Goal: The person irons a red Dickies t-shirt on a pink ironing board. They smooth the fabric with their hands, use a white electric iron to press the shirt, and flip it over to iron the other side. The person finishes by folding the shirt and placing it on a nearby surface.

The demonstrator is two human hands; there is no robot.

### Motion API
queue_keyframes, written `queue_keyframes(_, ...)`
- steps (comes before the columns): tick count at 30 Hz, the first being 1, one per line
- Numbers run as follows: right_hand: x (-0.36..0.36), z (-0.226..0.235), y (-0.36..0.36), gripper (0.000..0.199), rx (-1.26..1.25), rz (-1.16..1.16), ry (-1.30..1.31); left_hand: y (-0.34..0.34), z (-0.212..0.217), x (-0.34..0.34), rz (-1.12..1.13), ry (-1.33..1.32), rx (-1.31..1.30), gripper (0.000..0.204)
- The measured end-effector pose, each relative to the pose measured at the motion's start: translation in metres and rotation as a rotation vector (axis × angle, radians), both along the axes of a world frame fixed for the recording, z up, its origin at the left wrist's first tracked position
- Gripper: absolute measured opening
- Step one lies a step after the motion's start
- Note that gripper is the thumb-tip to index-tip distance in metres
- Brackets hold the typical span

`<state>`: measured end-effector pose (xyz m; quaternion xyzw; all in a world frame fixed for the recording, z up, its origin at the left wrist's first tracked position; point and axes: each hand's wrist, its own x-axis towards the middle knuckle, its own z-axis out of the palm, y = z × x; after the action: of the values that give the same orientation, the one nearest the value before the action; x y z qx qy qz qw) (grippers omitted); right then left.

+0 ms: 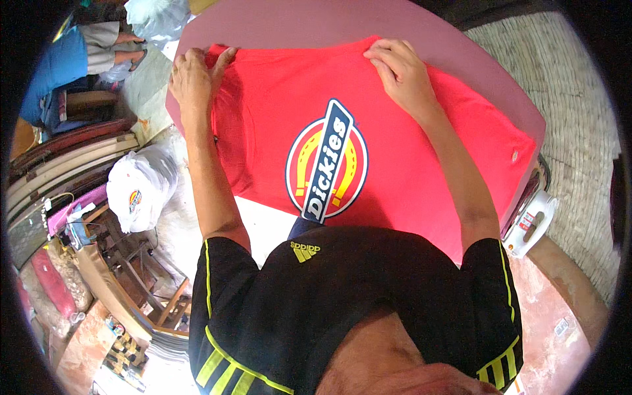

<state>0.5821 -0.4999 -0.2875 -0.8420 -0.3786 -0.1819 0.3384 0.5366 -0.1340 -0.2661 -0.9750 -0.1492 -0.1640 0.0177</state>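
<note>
A red T-shirt lies spread on a mauve padded board, its front with a large round yellow, white and blue print facing up. At the shirt's far left corner my left hand holds bunched cloth between thumb and fingers. My right hand pinches the far edge, right of the middle, with bent fingers. The shirt's right part slants toward the board's right end. My body hides the near edge of the shirt.
A white iron stands at the board's right end. White bundled cloth hangs to the left, near a metal-framed stand. Another person in a blue top is at the far left, beside filled plastic bags.
</note>
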Motion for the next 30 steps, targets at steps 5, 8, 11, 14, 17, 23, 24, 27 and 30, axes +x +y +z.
queue_keyframes(5,-0.006,0.012,0.006,0.019,-0.203,-0.005,0.004,0.014,-0.006,0.015,-0.255,-0.146,-0.447,0.037)
queue_keyframes(8,-0.008,0.014,0.007,0.026,-0.314,-0.049,-0.015,0.030,-0.011,0.024,-0.379,-0.215,-0.547,0.028)
queue_keyframes(11,-0.005,0.012,0.010,0.029,-0.328,-0.053,-0.006,0.034,-0.013,0.022,-0.346,-0.167,-0.312,0.033)
queue_keyframes(14,-0.003,0.013,0.010,0.029,-0.321,-0.049,-0.001,0.039,-0.021,0.023,-0.387,-0.233,-0.293,0.031)
queue_keyframes(17,-0.004,0.012,0.011,0.029,-0.331,-0.059,0.001,0.049,-0.021,0.026,-0.470,-0.269,-0.675,0.024)
queue_keyframes(23,-0.005,0.013,0.013,0.028,-0.325,-0.040,-0.033,0.064,-0.017,0.022,-0.708,-0.187,-0.281,0.014)
queue_keyframes(24,-0.006,0.012,0.012,0.028,-0.319,-0.033,-0.062,0.062,-0.015,0.019,-0.665,-0.148,-0.194,0.017)
queue_keyframes(27,-0.008,0.011,0.006,0.030,-0.390,-0.081,-0.058,0.029,-0.006,0.012,-0.581,-0.108,-0.051,0.029)
queue_keyframes(30,-0.008,0.004,0.004,0.029,-0.397,-0.059,-0.126,0.004,-0.014,-0.005,-0.403,-0.026,0.032,0.045)
